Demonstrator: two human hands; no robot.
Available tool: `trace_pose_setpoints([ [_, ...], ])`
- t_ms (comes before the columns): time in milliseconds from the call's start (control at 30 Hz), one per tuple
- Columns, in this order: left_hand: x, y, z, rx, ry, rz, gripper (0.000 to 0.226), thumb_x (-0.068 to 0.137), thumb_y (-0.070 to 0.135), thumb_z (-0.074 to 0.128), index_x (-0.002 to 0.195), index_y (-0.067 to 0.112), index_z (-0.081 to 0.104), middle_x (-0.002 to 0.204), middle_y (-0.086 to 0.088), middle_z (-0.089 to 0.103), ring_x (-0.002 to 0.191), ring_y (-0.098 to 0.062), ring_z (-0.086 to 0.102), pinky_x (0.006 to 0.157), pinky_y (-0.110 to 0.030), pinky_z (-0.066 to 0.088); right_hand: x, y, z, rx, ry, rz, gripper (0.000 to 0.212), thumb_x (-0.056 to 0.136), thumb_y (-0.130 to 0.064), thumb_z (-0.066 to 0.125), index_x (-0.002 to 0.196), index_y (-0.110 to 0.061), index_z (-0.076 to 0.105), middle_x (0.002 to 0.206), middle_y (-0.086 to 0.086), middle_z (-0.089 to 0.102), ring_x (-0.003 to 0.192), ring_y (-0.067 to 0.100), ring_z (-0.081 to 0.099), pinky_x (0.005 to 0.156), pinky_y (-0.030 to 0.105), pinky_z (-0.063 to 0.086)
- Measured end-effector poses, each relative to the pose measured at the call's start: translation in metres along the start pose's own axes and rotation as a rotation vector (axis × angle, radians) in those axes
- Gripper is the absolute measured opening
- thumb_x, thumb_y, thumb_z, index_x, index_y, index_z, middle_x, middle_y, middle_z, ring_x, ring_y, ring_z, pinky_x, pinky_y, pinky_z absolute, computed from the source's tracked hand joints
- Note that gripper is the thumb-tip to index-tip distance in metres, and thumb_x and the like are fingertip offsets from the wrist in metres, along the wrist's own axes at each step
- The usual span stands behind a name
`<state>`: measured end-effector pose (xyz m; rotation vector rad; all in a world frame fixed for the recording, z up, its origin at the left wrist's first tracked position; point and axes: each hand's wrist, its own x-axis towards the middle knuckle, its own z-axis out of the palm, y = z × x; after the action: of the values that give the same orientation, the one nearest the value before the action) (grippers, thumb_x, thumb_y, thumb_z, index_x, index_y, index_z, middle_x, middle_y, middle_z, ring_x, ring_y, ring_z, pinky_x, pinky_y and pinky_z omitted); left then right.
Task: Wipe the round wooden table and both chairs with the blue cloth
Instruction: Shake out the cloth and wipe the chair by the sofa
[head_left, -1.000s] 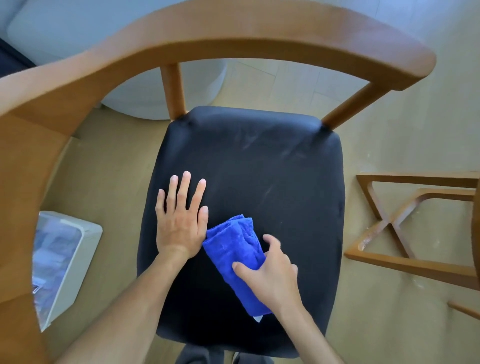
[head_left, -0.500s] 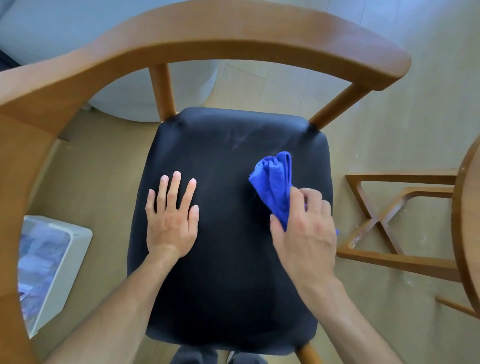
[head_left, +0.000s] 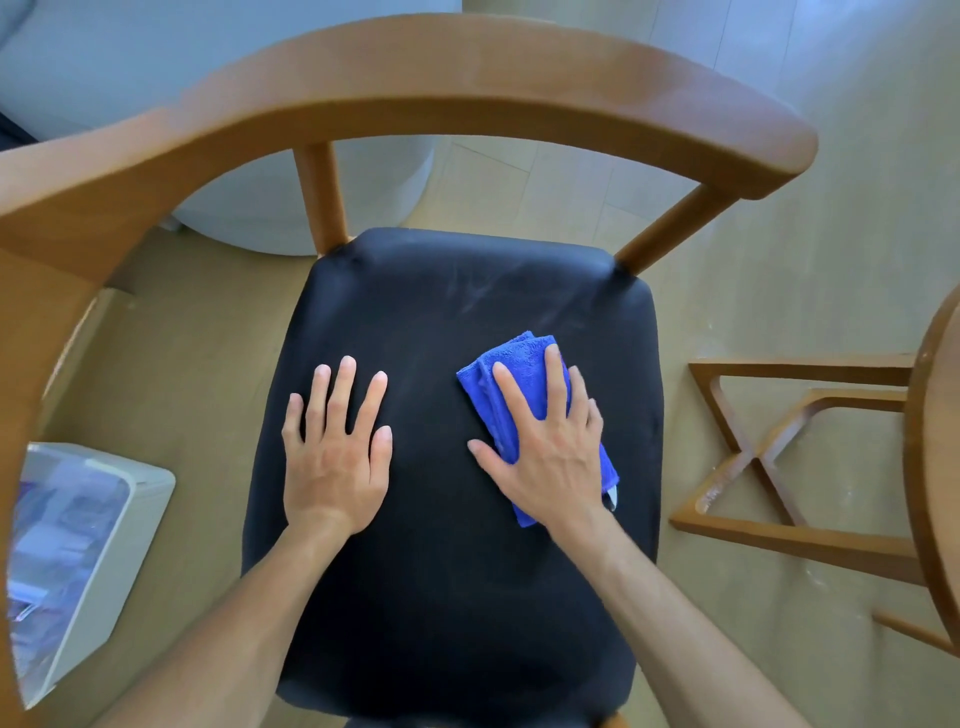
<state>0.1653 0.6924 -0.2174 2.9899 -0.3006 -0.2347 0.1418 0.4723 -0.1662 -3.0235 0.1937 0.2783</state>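
The chair (head_left: 415, 109) was seen from straight above: a thick curved backrest in smooth, warm-toned wood, bent into a wide arc and carried on round wooden posts, with a squarish, round-cornered seat (head_left: 452, 597) covered in matte black material. A few pale scuffs or dusty streaks could be made out near the back edge of that seat. The blue cloth (head_left: 519, 369) was folded into a thick oblong pad, fluffy like microfiber, and it was laid on the right half of the seat, with a small white tag poking out at its near end. It was pinned flat under the right hand (head_left: 550, 441): the fingers (head_left: 556, 384) were stretched out straight and spread over the cloth, not curled around it, with the far folded edge sticking out just past the fingertips and the thumb resting on the bare seat to the left of it. The left hand (head_left: 335, 452) was pressed palm-down on the seat's left half, fingers straight and slightly fanned, well apart from the cloth. At the right edge a sliver of the round wooden table (head_left: 935, 467) was caught, with its crossed wooden base (head_left: 769, 447) on the pale floor (head_left: 831, 312). A white bin (head_left: 104, 545) was sat on the floor at lower left.
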Motion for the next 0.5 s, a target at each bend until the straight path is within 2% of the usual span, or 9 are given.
trace_pose_setpoints([
  [100, 0.001, -0.001, 0.001, 0.000, 0.002, 0.004, 0.057, 0.096, 0.039, 0.023, 0.151, 0.026, 0.020, 0.160, -0.006, 0.014, 0.147, -0.027, 0.009, 0.117, -0.050, 0.010, 0.003, -0.003, 0.008, -0.074, 0.075, 0.024, 0.054, 0.090, -0.054, 0.048, 0.140, -0.035, 0.044, 0.150, 0.017, 0.036, 0.108, 0.040, 0.051, 0.070, 0.042, 0.044],
  [167, 0.001, -0.001, 0.002, 0.005, 0.006, 0.007, 0.057, 0.096, 0.039, 0.022, 0.151, 0.026, 0.019, 0.160, -0.006, 0.013, 0.147, -0.027, 0.009, 0.117, -0.049, 0.008, 0.000, -0.006, 0.009, -0.091, 0.124, 0.021, 0.047, 0.092, -0.042, 0.050, 0.138, -0.032, 0.049, 0.146, 0.017, 0.042, 0.101, 0.038, 0.054, 0.066, 0.041, 0.044],
  [267, 0.001, -0.001, 0.002, 0.012, 0.002, 0.008, 0.057, 0.096, 0.039, 0.023, 0.151, 0.026, 0.020, 0.160, -0.005, 0.013, 0.148, -0.027, 0.009, 0.117, -0.049, 0.008, -0.015, -0.016, 0.012, -0.045, 0.227, 0.025, 0.047, 0.084, -0.019, 0.056, 0.130, -0.025, 0.058, 0.140, 0.018, 0.049, 0.095, 0.039, 0.057, 0.064, 0.040, 0.043],
  [367, 0.000, -0.002, 0.002, 0.010, 0.000, 0.006, 0.057, 0.095, 0.039, 0.024, 0.151, 0.025, 0.022, 0.160, -0.006, 0.014, 0.147, -0.028, 0.010, 0.117, -0.050, 0.010, -0.076, -0.027, 0.025, 0.036, 0.232, -0.151, 0.049, 0.079, -0.005, 0.051, 0.124, -0.023, 0.063, 0.140, 0.018, 0.050, 0.094, 0.041, 0.058, 0.067, 0.040, 0.043],
  [433, 0.000, -0.002, 0.002, 0.006, 0.005, 0.005, 0.057, 0.095, 0.038, 0.024, 0.151, 0.025, 0.023, 0.160, -0.006, 0.014, 0.147, -0.028, 0.011, 0.116, -0.051, 0.011, -0.118, -0.024, 0.030, 0.084, 0.182, -0.334, 0.049, 0.081, -0.004, 0.045, 0.120, -0.027, 0.064, 0.139, 0.016, 0.052, 0.093, 0.040, 0.059, 0.066, 0.038, 0.045],
  [500, 0.000, -0.001, 0.003, 0.003, 0.014, 0.007, 0.057, 0.095, 0.038, 0.024, 0.151, 0.025, 0.023, 0.160, -0.006, 0.014, 0.147, -0.028, 0.012, 0.116, -0.051, 0.012, -0.122, -0.006, 0.028, 0.097, 0.097, -0.543, 0.047, 0.087, -0.004, 0.039, 0.118, -0.031, 0.062, 0.137, 0.013, 0.054, 0.088, 0.036, 0.059, 0.063, 0.035, 0.047],
])
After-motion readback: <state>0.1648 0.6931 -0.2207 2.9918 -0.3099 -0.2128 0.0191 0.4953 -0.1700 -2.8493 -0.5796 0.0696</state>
